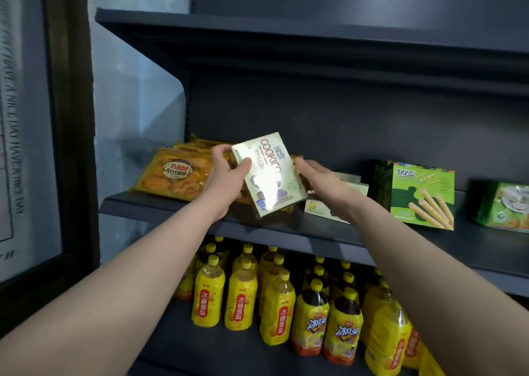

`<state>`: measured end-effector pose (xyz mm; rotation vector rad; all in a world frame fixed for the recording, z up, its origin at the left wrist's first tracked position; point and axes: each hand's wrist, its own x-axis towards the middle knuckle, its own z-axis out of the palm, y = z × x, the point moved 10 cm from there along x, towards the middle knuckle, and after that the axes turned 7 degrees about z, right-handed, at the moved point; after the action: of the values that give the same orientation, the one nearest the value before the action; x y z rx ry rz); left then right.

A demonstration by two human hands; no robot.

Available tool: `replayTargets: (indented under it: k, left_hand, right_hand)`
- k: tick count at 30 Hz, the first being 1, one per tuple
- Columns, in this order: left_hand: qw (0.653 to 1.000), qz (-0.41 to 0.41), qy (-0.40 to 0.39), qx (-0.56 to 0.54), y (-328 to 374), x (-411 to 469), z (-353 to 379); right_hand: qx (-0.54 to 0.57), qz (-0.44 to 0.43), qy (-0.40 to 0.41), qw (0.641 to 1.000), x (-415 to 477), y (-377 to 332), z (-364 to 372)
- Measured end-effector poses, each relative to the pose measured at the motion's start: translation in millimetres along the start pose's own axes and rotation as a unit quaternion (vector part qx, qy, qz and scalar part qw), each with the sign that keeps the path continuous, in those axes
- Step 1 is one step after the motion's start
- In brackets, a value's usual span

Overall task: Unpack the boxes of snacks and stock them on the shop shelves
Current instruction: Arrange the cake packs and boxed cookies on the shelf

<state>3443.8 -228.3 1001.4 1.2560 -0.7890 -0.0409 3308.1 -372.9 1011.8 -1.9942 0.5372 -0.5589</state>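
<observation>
1. While you stand at the shelves, your left hand (229,172) holds the cookie box (269,175) by its left edge, thumb on the front and fingers behind.
2. Your right hand (320,181) sits at 3 o'clock from the box. Its fingertips are at the right edge, but I cannot tell if they grip the box or only touch it.
3. The box is up in the air, over the front of the middle shelf (372,239). It is tilted. Its long side runs from 11 o'clock down to 5 o'clock, and the words on it read sideways.
4. At 9 o'clock from the box lie the orange cake bags (171,175). At 4 o'clock, just beside your right hand, lie some pale flat boxes (323,208).
5. Farther off at 3 o'clock stands the green stick-biscuit box (422,195), well apart from the cookie box.
6. Down at 6 o'clock are the yellow bottles (243,295) on the lower shelf.
7. I think the next job is to set the box down near the pale boxes. Your right hand is nearer that spot, so it could guide the box there.
8. Turn the box straight first, I think, so it does not bump the cake bags.
</observation>
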Motion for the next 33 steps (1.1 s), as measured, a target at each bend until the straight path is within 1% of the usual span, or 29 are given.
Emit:
replayTargets:
  k: [1,2,3,6,10,12,14,15,17,18,19,20,21,22,23,24,25,26,27,28,29,30,32,33]
  left_hand:
    - [1.000,-0.007,0.003,-0.030,0,0,3]
    - [0.999,-0.008,0.003,-0.050,2,0,5]
    - [0.998,-0.006,0.001,-0.059,2,-1,7]
    - [0.999,-0.012,-0.017,-0.050,-1,-3,12]
    - [0.998,-0.015,-0.063,-0.022,-7,-11,24]
    - [0.997,-0.020,-0.074,-0.032,-11,-13,30]
    - [0.991,-0.047,-0.104,-0.069,-17,-18,41]
    - [0.988,-0.058,-0.124,-0.065,-21,-19,47]
    - [0.987,-0.036,-0.156,0.005,-20,-22,59]
    - [0.987,0.000,-0.150,0.057,-13,-22,59]
    - [0.983,0.061,-0.123,0.121,0,-20,55]
    - [0.967,0.143,-0.088,0.191,17,-20,50]
    - [0.933,0.236,-0.062,0.264,38,-26,47]
    - [0.885,0.325,-0.052,0.329,56,-36,49]
    - [0.830,0.397,-0.058,0.387,66,-47,54]
    - [0.780,0.446,-0.074,0.433,67,-56,60]
    - [0.744,0.475,-0.094,0.461,65,-62,65]
    - [0.722,0.487,-0.112,0.479,61,-64,67]
    - [0.709,0.491,-0.124,0.491,57,-66,68]
    - [0.704,0.487,-0.128,0.500,54,-65,67]
    - [0.716,0.466,-0.123,0.505,51,-60,61]
    - [0.748,0.424,-0.104,0.500,49,-53,51]
    - [0.826,0.327,-0.048,0.456,44,-38,23]
    - [0.848,0.291,-0.033,0.441,41,-34,13]
  right_hand:
    - [0.028,0.025,-0.052,0.998,-3,7,14]
    - [0.046,0.040,-0.078,0.995,-7,13,22]
    - [0.065,0.045,-0.084,0.993,-8,19,23]
    - [0.117,0.028,-0.065,0.991,-13,27,13]
    - [0.094,0.003,-0.030,0.995,-19,31,-9]
    - [0.091,0.003,-0.015,0.996,-21,32,-19]
    - [0.096,0.011,-0.005,0.995,-21,33,-24]
    - [0.104,0.017,-0.006,0.994,-21,33,-22]
    - [0.112,0.021,-0.010,0.993,-20,30,-17]
    - [0.111,0.019,-0.002,0.994,-20,27,-17]
    - [0.112,0.019,0.017,0.993,-20,25,-22]
    - [0.127,0.025,0.038,0.991,-20,23,-28]
    - [0.162,0.041,0.046,0.985,-21,24,-33]
    - [0.206,0.062,0.039,0.976,-21,25,-35]
    - [0.237,0.077,0.028,0.968,-23,25,-35]
    - [0.244,0.083,0.016,0.966,-24,23,-34]
    - [0.234,0.082,0.006,0.969,-24,21,-31]
    - [0.220,0.073,-0.003,0.973,-24,19,-29]
    - [0.215,0.065,-0.006,0.975,-24,18,-28]
    - [0.214,0.058,-0.003,0.975,-24,18,-28]
    - [0.212,0.049,0.008,0.976,-23,20,-32]
    - [0.213,0.038,0.015,0.976,-22,22,-35]
    - [0.208,0.023,0.022,0.978,-23,24,-39]
    - [0.197,0.019,0.024,0.980,-23,25,-40]
